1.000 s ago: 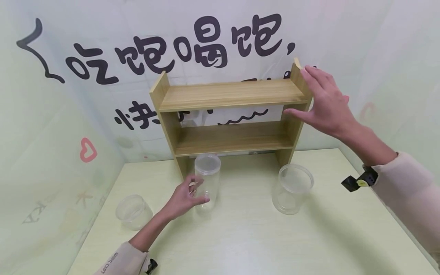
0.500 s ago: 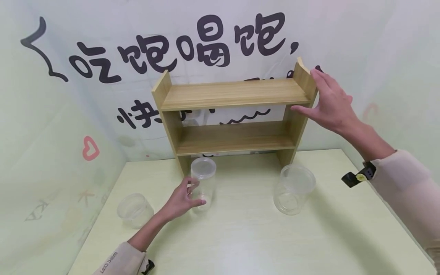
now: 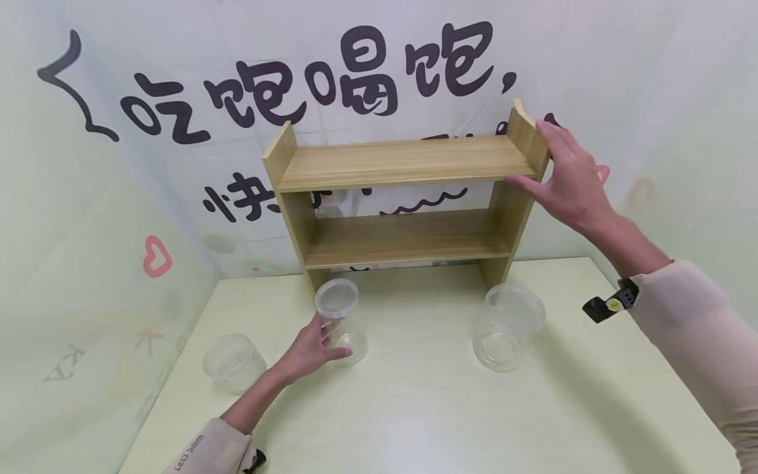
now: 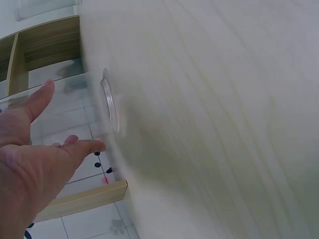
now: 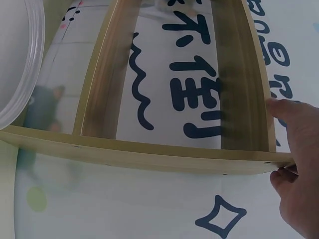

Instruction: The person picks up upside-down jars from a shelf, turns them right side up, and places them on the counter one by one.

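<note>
My left hand [image 3: 309,350] holds a tall clear plastic jar [image 3: 354,332] with a lid, near the shelf's left foot. Its thumb lies across the jar's front and the fingers wrap behind. The jar leans slightly left. In the left wrist view the hand [image 4: 42,162] curves round the see-through wall, with the jar's base ring [image 4: 108,102] at the tabletop. My right hand [image 3: 573,184] grips the upper right corner of a wooden desktop shelf [image 3: 408,161]. The right wrist view has the thumb on the top board's front edge and fingers against the outer side panel [image 5: 149,155].
A wide clear lidded jar [image 3: 506,329] stands before the shelf's right foot. Left of my left forearm sits a short clear jar [image 3: 232,365]. All stand on a pale table [image 3: 426,408], with a printed cloth wall [image 3: 148,52] behind.
The tall jar's top has shifted left, so it leans more, with my left hand still around it. The right hand has settled closer on the shelf corner. The view has turned slightly.
</note>
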`<state>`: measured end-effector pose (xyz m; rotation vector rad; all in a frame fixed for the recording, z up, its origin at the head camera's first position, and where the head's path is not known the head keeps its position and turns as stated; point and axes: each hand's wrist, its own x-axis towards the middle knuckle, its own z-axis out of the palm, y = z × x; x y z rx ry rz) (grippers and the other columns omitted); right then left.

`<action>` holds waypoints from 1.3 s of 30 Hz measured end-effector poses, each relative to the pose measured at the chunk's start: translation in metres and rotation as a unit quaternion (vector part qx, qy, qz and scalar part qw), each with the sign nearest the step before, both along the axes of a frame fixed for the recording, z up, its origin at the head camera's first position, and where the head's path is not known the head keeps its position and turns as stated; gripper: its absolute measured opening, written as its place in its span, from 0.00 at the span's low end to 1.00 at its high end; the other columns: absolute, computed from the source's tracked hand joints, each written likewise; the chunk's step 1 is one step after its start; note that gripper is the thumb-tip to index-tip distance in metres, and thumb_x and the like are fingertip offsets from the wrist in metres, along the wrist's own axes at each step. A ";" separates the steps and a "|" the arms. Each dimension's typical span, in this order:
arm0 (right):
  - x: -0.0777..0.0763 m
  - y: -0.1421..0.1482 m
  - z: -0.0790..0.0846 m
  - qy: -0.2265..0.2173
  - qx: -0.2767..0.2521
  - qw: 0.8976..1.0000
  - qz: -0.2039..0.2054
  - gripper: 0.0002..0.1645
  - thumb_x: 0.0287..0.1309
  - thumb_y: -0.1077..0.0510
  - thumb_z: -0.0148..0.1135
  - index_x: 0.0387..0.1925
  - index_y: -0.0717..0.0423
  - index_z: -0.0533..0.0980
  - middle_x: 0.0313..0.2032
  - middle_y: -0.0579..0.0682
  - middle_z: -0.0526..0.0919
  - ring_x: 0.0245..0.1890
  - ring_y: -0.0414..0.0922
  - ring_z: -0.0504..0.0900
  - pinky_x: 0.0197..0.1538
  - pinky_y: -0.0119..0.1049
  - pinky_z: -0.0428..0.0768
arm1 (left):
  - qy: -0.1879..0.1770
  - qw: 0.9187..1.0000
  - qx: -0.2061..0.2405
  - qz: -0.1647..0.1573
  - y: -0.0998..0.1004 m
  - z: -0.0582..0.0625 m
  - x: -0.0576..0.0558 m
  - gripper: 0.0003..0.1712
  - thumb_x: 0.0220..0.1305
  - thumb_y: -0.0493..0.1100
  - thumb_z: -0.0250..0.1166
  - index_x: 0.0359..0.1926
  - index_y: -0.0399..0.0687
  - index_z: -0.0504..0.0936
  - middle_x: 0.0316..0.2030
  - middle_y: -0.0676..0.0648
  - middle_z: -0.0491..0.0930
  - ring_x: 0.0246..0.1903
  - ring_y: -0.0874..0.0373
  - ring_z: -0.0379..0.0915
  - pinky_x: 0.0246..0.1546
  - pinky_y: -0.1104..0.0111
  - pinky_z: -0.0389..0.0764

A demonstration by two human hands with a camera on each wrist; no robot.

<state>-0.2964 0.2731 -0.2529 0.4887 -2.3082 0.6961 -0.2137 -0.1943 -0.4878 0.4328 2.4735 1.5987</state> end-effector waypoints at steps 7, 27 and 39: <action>-0.001 -0.001 -0.003 0.020 -0.013 1.000 0.004 0.55 0.53 0.58 0.84 0.78 0.61 0.65 0.75 0.63 0.70 0.74 0.61 0.70 0.71 0.72 0.68 | 0.002 1.000 0.002 0.009 -0.001 -0.002 0.003 0.57 0.59 0.34 0.79 0.81 0.40 0.53 0.75 0.27 0.64 0.75 0.28 0.58 0.72 0.37 0.66; 0.000 0.003 -0.006 0.024 -0.008 1.000 0.010 0.53 0.58 0.59 0.81 0.79 0.60 0.63 0.76 0.61 0.69 0.70 0.62 0.73 0.66 0.66 0.77 | 0.099 0.992 -0.052 0.063 -0.031 0.038 0.012 0.50 0.56 0.30 0.80 0.75 0.31 0.62 0.75 0.31 0.66 0.76 0.34 0.60 0.75 0.50 0.67; 0.010 0.025 -0.015 -0.005 0.032 0.999 -0.008 0.54 0.65 0.54 0.74 0.83 0.59 0.56 0.75 0.66 0.69 0.65 0.68 0.76 0.60 0.56 0.81 | 0.144 0.980 -0.093 0.105 -0.061 0.095 0.014 0.42 0.71 0.39 0.71 0.77 0.32 0.61 0.76 0.32 0.64 0.77 0.34 0.59 0.76 0.50 0.65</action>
